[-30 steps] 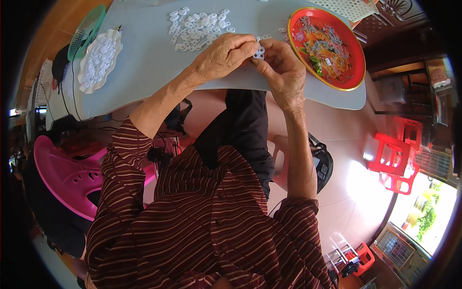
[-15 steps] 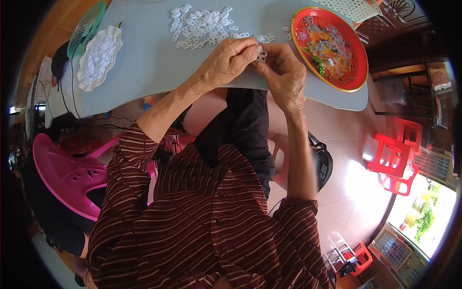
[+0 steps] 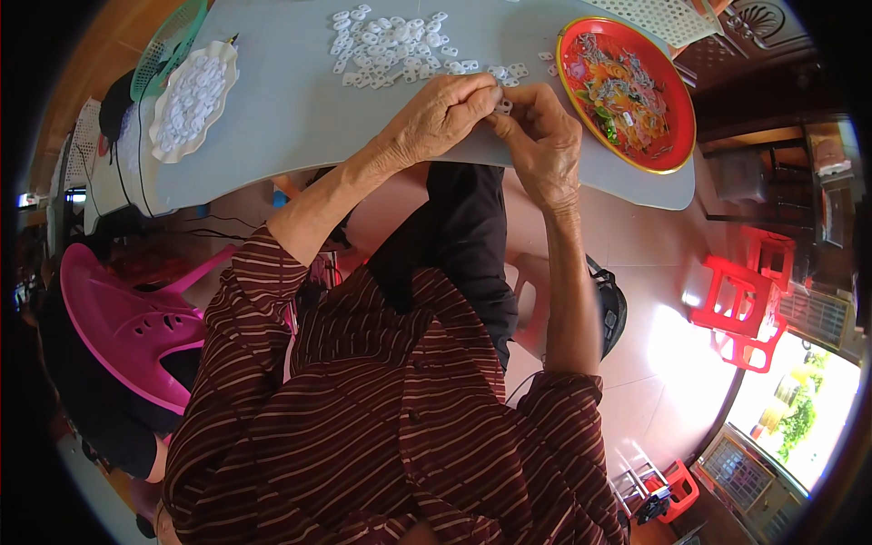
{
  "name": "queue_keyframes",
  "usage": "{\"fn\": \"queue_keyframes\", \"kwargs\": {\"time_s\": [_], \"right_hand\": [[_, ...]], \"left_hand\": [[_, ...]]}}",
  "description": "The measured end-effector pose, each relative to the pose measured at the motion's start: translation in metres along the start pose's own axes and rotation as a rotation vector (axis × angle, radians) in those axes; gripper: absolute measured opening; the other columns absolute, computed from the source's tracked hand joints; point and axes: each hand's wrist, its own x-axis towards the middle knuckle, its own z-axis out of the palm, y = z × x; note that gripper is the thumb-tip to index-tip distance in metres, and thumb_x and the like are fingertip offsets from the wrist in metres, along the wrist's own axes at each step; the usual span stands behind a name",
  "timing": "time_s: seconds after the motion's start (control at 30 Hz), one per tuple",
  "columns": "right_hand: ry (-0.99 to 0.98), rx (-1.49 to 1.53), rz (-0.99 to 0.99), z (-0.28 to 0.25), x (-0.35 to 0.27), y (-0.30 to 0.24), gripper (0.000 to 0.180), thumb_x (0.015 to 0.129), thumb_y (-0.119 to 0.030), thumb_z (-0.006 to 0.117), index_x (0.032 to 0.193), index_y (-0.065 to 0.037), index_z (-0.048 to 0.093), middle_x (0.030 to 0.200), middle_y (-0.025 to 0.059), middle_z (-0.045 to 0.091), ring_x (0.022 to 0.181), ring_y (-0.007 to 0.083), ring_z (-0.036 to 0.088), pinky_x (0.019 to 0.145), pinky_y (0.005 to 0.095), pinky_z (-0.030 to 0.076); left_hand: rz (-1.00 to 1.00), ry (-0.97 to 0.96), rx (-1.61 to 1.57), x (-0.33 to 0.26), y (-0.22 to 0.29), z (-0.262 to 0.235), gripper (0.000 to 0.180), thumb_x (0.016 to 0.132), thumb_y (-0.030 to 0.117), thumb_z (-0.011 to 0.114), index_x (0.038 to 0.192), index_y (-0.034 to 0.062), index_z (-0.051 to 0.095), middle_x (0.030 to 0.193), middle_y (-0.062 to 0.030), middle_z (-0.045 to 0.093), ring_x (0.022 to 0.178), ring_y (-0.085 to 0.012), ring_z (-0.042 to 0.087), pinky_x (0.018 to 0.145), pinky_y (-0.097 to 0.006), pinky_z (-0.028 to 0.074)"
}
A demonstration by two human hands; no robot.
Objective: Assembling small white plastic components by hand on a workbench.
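Observation:
Above the table's near edge, my two hands meet fingertip to fingertip. My right hand [image 3: 548,150] pinches a small white plastic piece with holes [image 3: 505,107] between thumb and fingers. My left hand [image 3: 442,116] is closed, its thumb and forefinger pressed together at the piece's edge; whatever they grip is hidden. Just beyond the hands lies a loose pile of similar white plastic pieces [image 3: 391,45]. To the right stands a red round tray with a gold rim [image 3: 683,145], holding many small thin metal parts [image 3: 610,77] over a printed floral bottom.
On the grey table [image 3: 282,118], a scalloped white dish [image 3: 166,154] of small white parts stands left, beside a green basket [image 3: 182,32]. A white perforated basket [image 3: 649,18] is at the far right. A pink chair [image 3: 109,318] and red stools [image 3: 731,295] stand around.
Both hands stay together over the table edge, and the white piece between them has shifted slightly right and turned. The view has moved a little.

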Motion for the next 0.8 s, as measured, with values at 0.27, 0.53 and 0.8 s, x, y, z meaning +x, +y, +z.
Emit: {"fn": "queue_keyframes", "kwargs": {"time_s": [0.27,0.53,0.8], "right_hand": [[-0.010,-0.028,-0.021,-0.001,-0.001,-0.006,0.016,0.074,-0.002,0.072,0.087,0.000,0.062,0.064,0.0044,0.061,0.059,0.0075,0.055,0.055,0.0236,0.045],[0.019,-0.063,-0.076,-0.002,-0.002,-0.015,0.015,0.077,-0.001,0.070,0.090,0.001,0.062,0.068,0.0063,0.065,0.061,0.0065,0.058,0.054,0.0215,0.045],[-0.049,0.153,0.029,-0.016,0.027,-0.024,0.013,0.084,0.000,0.063,0.096,0.003,0.062,0.074,0.0022,0.062,0.063,0.0074,0.057,0.059,0.0208,0.048]], "left_hand": [[0.043,-0.018,-0.026,-0.001,-0.004,-0.001,0.028,0.093,0.024,0.044,0.084,-0.0023,0.051,0.065,-0.0149,0.050,0.059,-0.0235,0.046,0.060,-0.035,0.042],[-0.113,-0.098,-0.170,0.004,0.006,-0.005,0.029,0.093,0.026,0.046,0.085,-0.0012,0.053,0.066,-0.0099,0.052,0.063,-0.0161,0.051,0.063,-0.032,0.044],[-0.175,0.028,-0.216,-0.004,0.015,-0.006,0.035,0.095,0.030,0.044,0.087,-0.0021,0.054,0.073,-0.0095,0.053,0.072,-0.0196,0.050,0.072,-0.031,0.042]]}}
